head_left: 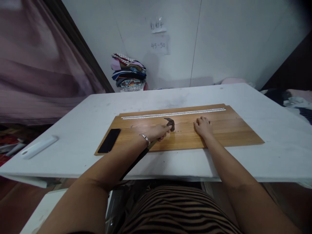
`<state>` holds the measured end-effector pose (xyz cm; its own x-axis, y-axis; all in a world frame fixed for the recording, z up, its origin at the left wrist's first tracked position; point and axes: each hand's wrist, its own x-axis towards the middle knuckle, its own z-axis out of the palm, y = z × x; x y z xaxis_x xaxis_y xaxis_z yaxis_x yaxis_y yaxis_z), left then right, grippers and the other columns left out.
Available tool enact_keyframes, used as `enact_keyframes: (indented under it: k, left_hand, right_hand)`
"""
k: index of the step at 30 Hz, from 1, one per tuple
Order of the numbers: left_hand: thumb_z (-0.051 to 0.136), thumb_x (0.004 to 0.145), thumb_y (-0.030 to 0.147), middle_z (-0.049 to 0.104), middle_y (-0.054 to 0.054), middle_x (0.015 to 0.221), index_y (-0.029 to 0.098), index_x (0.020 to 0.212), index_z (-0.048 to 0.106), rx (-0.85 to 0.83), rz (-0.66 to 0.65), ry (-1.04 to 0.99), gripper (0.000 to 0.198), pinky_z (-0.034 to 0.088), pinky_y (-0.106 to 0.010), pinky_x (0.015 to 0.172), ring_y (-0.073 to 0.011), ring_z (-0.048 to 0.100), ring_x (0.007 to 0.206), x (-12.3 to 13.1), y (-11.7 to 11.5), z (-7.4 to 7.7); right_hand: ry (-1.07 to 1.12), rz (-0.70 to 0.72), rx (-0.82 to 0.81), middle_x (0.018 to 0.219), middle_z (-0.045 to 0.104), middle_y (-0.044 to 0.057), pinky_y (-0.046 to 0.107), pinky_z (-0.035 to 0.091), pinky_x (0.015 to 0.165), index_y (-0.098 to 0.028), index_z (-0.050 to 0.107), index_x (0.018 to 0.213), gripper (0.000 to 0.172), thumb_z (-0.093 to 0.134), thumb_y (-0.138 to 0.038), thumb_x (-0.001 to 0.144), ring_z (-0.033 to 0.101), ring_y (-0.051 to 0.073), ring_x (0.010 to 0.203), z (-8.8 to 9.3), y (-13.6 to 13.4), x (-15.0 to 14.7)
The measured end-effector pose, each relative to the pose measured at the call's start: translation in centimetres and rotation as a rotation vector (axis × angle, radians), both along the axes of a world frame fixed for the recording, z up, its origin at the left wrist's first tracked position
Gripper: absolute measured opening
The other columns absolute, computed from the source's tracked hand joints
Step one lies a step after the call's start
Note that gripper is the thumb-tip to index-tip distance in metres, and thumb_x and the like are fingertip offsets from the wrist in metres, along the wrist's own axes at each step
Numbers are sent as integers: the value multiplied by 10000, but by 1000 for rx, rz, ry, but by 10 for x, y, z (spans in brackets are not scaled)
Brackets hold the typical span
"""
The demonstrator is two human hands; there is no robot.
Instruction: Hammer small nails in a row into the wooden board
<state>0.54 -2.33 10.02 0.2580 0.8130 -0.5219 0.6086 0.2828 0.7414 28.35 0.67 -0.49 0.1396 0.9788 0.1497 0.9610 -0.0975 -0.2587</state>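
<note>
My left hand [159,132], a bracelet at its wrist, is closed around a claw hammer [171,123] close to its metal head. The hammer's dark handle runs back beneath the forearm. Below the head lies a wooden board [234,126], with several tiny dark specks beside the hammer; whether they are nails or holes is too small to tell. On the right part of the board rests my right hand [203,126], fingers slightly bent and a little apart, holding nothing I can see. Two long thin white strips [174,113] lie along the board's far side.
A black phone [109,140] lies on the board's left end. The white table [273,130] carries a white elongated object [39,147] at left. Folded cloths [129,72] are stacked by the wall behind. A pink curtain [44,58] hangs at left.
</note>
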Motion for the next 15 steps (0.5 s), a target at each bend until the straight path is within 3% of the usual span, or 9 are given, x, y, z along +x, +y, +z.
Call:
enact_keyframes:
  k: [15]
  left_hand:
    - [442,1029,519,447,62,571,192,899,543,-2,-3,-9,367,329,-217,430,-84,393,434,-2,2,-2]
  right_hand:
    - [1,7,3,1303,637,180,482,334,1036,-178,682,1075,367,367,-354,1005,473,319,1278,-1,1,1]
